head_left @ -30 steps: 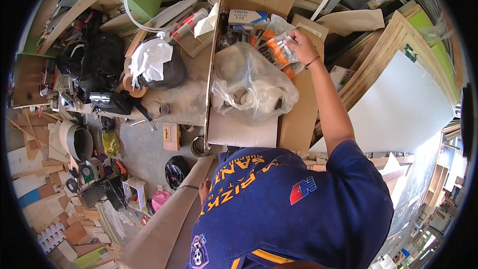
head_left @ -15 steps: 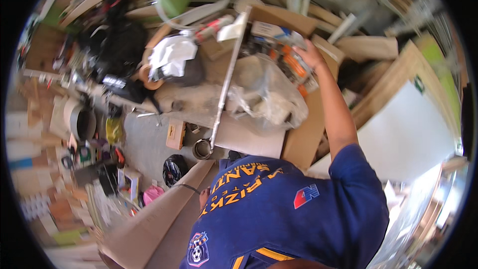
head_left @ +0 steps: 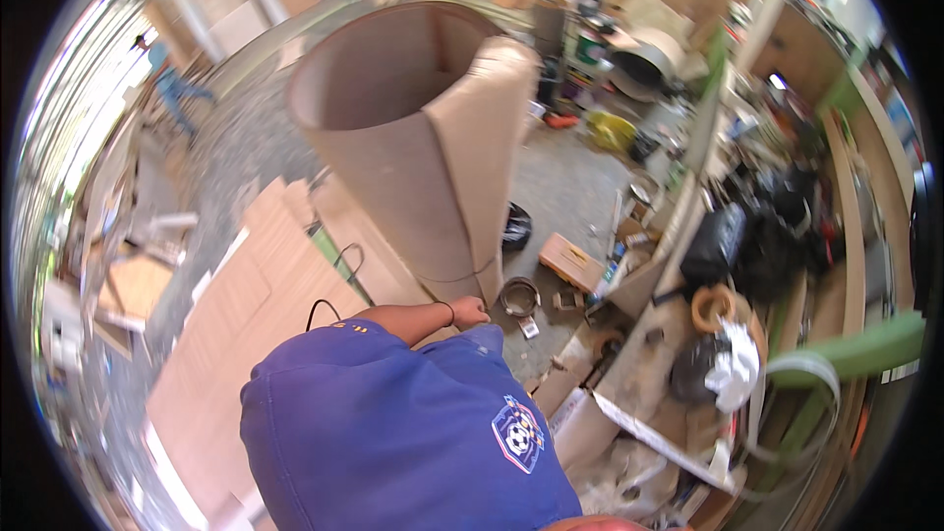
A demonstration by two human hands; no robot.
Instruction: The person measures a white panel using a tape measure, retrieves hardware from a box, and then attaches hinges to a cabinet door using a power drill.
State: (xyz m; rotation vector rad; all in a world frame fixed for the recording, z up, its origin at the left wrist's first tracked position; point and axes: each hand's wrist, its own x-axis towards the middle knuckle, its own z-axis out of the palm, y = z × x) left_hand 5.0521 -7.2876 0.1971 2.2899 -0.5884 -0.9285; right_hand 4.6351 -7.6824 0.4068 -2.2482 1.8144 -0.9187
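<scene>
A big sheet of brown board, rolled into a flaring tube (head_left: 388, 162), stands upright ahead of me. Its wide mouth is at the top, and a thin dark cord (head_left: 462, 279) circles its narrow lower end. My left hand (head_left: 471, 312), with a dark band at the wrist, is at the foot of this tube. Its fingers are curled closed, but what they hold, if anything, is hidden. A coil of brown edging strip (head_left: 519, 297) lies on the floor just right of the hand. My right hand is out of view.
Wood-grain panels (head_left: 251, 329) lie at the left. To the right are an orange box (head_left: 572, 262), a black bag (head_left: 516, 226) and a cluttered bench with a tape roll (head_left: 712, 309). A green strip (head_left: 851, 352) juts in, and another person (head_left: 169, 87) is far left.
My view has swung left, from the cardboard box to the rolled board. My right hand, earlier reaching into that box, has left view. My left hand and forearm now show more fully.
</scene>
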